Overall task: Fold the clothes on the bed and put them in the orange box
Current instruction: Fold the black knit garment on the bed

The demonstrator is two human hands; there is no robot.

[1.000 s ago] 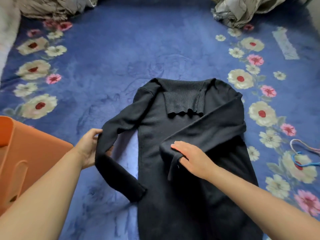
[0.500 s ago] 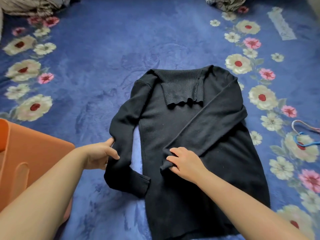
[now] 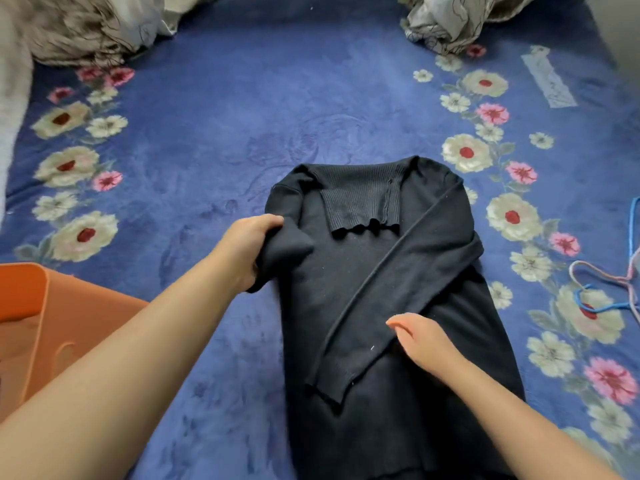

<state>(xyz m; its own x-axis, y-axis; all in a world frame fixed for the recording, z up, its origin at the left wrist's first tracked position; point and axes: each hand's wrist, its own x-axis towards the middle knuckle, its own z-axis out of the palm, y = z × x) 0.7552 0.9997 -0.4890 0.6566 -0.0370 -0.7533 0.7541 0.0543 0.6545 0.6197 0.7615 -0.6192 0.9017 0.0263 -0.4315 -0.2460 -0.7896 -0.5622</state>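
Observation:
A black knitted long-sleeved garment (image 3: pixel 374 306) lies flat on the blue flowered bed cover (image 3: pixel 214 140), its ribbed collar towards the far side. Its right sleeve lies folded diagonally across the front. My left hand (image 3: pixel 247 245) grips the bunched left sleeve at the garment's left edge, just below the shoulder. My right hand (image 3: pixel 424 336) rests with relaxed fingers beside the folded sleeve, near its cuff. The orange box (image 3: pixel 45 306) stands at the left edge of the view, only partly visible.
Crumpled pale fabric lies at the far left (image 3: pixel 79 26) and far right (image 3: pixel 460 19) of the bed. Thin pink and blue hangers (image 3: pixel 609 289) lie at the right edge. A pale patch (image 3: pixel 549 79) marks the cover at the far right.
My left hand has lifted the left sleeve up and inward onto the garment's left side. My right hand has let go of the right sleeve's cuff and now lies beside it.

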